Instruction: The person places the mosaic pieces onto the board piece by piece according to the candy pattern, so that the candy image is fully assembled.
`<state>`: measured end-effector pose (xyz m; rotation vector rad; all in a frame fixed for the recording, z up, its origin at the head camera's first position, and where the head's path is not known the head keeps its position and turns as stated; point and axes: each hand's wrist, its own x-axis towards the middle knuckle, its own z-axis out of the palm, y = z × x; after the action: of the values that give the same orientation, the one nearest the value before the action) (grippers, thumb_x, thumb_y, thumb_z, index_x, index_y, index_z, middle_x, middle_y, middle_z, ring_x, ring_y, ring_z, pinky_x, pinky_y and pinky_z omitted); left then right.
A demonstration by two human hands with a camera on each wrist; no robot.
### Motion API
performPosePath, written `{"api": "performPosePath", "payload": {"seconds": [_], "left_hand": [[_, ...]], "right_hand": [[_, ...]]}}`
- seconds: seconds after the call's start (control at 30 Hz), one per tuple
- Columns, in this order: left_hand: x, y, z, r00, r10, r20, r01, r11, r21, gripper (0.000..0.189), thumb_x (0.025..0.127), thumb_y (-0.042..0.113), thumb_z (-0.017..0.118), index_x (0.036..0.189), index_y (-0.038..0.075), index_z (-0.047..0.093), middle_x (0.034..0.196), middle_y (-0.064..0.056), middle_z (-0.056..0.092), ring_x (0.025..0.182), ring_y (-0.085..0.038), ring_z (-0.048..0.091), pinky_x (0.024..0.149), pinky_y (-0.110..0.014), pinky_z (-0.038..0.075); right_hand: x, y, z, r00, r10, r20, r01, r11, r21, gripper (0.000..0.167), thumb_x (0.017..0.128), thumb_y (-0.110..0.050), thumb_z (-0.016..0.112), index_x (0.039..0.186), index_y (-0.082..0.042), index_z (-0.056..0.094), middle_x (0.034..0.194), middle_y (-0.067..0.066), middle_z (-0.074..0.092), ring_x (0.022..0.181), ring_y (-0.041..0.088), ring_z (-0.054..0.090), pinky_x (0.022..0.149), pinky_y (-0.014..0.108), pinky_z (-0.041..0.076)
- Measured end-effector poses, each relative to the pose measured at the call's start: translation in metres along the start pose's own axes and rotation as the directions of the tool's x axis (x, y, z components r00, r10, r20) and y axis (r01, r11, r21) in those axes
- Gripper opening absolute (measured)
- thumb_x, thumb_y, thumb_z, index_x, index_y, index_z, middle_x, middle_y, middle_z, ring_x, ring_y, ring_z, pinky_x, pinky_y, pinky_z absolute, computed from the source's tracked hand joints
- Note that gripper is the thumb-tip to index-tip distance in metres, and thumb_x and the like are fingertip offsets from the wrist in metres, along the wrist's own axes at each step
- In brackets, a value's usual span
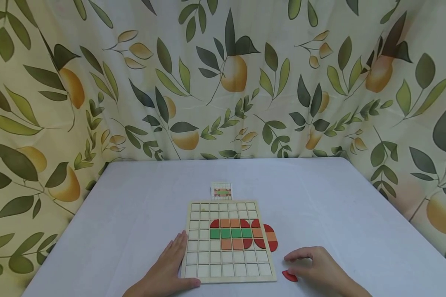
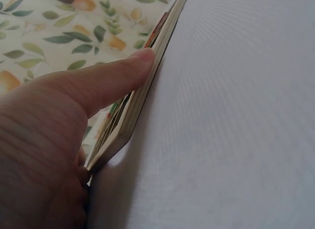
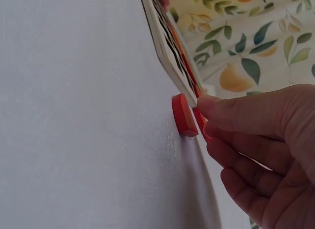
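A wooden grid board (image 1: 226, 258) lies on the white table, with red rounded pieces, orange squares (image 1: 232, 244) and a row of green squares (image 1: 231, 233) in its cells. My left hand (image 1: 166, 268) rests at the board's near left corner, fingers straight along the left side and thumb on the near edge. Right of the board, a loose red quarter-round piece (image 1: 290, 276) sits on the cloth. Over it is my right hand (image 1: 317, 268), its thumb tip right at the piece and the index fingertip apart from the thumb. In the right wrist view the red piece (image 3: 184, 115) stands clear of the fingers.
A small pattern card (image 1: 221, 191) lies behind the board's far edge. Red and orange pieces (image 1: 271, 236) lie on the table against the board's right edge. Curtains (image 1: 230, 82) printed with fruit and leaves surround the table's back and sides.
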<state>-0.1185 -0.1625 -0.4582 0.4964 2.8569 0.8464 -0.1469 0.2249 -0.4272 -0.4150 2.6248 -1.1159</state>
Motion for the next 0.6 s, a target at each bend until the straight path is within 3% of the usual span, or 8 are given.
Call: {"api": "performPosePath", "payload": {"seconds": [0.1,0.23,0.4,0.6], "left_hand": [[0.001,0.000,0.000,1.000,-0.004,0.003,0.004,1.000,0.002,0.121,0.066,0.074,0.058,0.144,-0.007,0.013,0.150,-0.018,0.013,0.138,-0.030,0.008,0.107,-0.050,0.012],[0.001,0.000,0.000,1.000,-0.005,0.005,0.005,1.000,0.002,0.121,0.067,0.074,0.058,0.143,-0.007,0.013,0.150,-0.019,0.013,0.138,-0.030,0.008,0.107,-0.050,0.011],[0.000,-0.001,0.000,1.000,0.004,0.002,-0.004,1.000,-0.006,0.119,0.068,0.072,0.059,0.143,-0.008,0.013,0.150,-0.019,0.013,0.138,-0.030,0.008,0.107,-0.049,0.011],[0.001,-0.001,0.000,1.000,0.004,0.002,-0.004,1.000,-0.011,0.119,0.068,0.072,0.059,0.143,-0.008,0.013,0.150,-0.020,0.014,0.138,-0.031,0.008,0.107,-0.050,0.011]], "right_hand": [[-0.006,0.003,0.000,0.999,0.025,0.044,-0.026,0.999,0.023,0.028,0.075,-0.028,0.076,0.097,-0.012,0.072,0.092,-0.005,0.067,0.089,0.018,0.058,0.078,0.038,0.050],[-0.011,0.008,0.000,0.996,-0.012,0.088,0.011,1.000,0.014,0.032,0.075,-0.027,0.075,0.102,-0.010,0.070,0.095,-0.004,0.066,0.088,0.014,0.057,0.077,0.031,0.051],[-0.014,0.013,0.000,0.994,-0.074,0.086,0.074,0.997,0.005,0.037,0.074,-0.030,0.076,0.104,-0.009,0.068,0.097,-0.004,0.066,0.086,0.006,0.056,0.073,0.019,0.048],[-0.015,0.014,0.003,0.984,-0.173,0.050,0.175,0.984,-0.029,0.033,0.076,-0.026,0.075,0.103,-0.009,0.067,0.094,-0.007,0.066,0.081,0.004,0.056,0.072,0.020,0.050]]}}
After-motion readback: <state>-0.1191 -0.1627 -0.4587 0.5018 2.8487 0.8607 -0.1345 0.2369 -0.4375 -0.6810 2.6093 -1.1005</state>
